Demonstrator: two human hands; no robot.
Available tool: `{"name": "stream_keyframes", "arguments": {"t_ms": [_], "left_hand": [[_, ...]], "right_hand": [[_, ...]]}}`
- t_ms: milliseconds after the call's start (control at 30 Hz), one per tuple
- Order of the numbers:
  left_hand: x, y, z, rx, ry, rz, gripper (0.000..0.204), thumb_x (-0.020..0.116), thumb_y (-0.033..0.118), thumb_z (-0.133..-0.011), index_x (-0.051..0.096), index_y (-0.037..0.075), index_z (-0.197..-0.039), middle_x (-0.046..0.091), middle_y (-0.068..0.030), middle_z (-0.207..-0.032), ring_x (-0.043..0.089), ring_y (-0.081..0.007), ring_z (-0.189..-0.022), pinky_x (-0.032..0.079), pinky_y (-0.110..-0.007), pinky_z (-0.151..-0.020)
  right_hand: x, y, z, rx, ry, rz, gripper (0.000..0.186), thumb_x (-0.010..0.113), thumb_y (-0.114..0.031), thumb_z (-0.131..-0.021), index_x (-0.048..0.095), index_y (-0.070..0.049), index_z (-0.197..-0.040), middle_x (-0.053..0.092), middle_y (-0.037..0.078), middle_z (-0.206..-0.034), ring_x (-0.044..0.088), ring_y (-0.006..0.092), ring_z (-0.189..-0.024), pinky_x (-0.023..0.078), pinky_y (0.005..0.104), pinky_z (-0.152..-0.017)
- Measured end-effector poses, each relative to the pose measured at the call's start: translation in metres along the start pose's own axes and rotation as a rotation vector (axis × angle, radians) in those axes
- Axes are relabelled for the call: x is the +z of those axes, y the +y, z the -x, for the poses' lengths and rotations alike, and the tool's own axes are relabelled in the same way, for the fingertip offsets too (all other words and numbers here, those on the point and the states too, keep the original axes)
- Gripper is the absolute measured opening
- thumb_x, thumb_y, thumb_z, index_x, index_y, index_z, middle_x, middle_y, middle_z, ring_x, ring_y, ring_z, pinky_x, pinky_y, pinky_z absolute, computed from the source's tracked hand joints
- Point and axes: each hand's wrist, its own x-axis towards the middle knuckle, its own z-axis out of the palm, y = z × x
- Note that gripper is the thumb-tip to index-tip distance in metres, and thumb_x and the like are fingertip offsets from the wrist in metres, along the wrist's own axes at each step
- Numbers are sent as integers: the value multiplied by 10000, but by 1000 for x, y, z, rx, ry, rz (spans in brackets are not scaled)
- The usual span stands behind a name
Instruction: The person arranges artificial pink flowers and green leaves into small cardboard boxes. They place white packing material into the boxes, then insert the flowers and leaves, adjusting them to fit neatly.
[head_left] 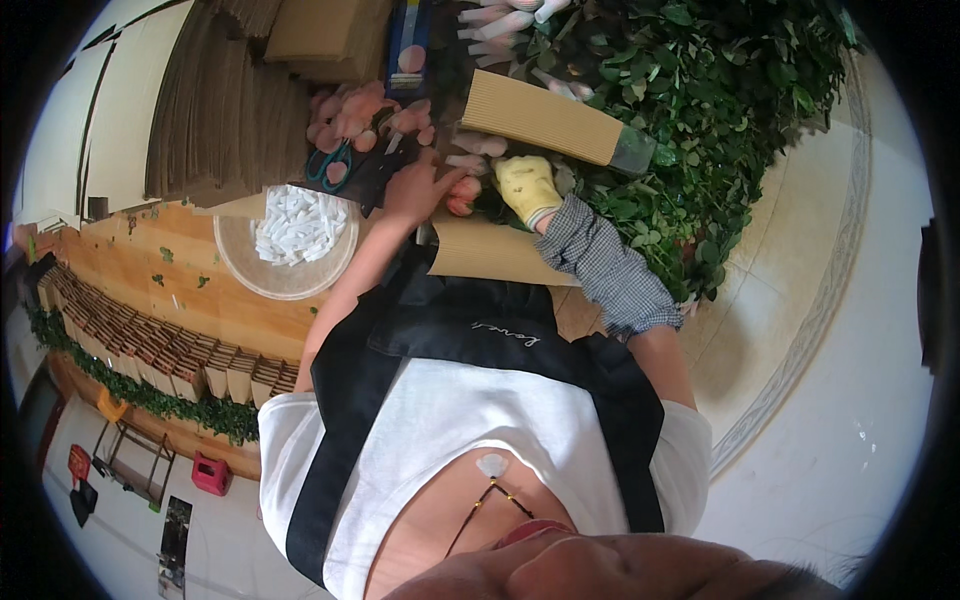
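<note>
A coral-pink rose [463,196] lies between my two hands, just beyond the near cardboard. My bare left hand [410,192] is at its left side, fingers apart, the nearest fingertip at the petals. On the other side, my right hand [527,188] wears a yellow glove and has its fingers curled closed; whatever is inside them is hidden. Dark green leaves show between the rose and the glove. A corrugated cardboard wrap [540,115] with a clear end lies beyond my right hand, and another cardboard sheet [490,252] rests in front of me. Sleeved roses [475,160] lie just past the coral one.
Loose pink petals [350,115] and teal-handled scissors [331,168] lie left of my left hand. A round tub [228,262] holds small white tubes. Cardboard stacks [225,110] stand at far left. Leafy stems [700,130] spread across the right.
</note>
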Motion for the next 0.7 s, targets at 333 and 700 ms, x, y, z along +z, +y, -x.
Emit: {"name": "stream_keyframes", "arguments": {"t_ms": [333, 700], "left_hand": [[-42, -48, -2, 89, 416, 391, 175, 639, 185, -879, 659, 15, -916, 673, -130, -874, 643, -346, -766, 498, -413, -704], [17, 17, -32, 36, 103, 1, 270, 623, 259, -918, 633, 25, -1051, 671, -248, -948, 649, -440, -898, 511, -506, -733]], "right_hand": [[-11, -2, 9, 5, 70, -58, 124, 610, -181, -848, 674, -75, -838, 689, 148, -741, 671, 318, -678, 527, 434, -625], [-12, -4, 1, 110, 119, 147, 140, 630, -157, -818, 667, -47, -741, 668, 141, -649, 686, 309, -591, 533, 413, -514]]}}
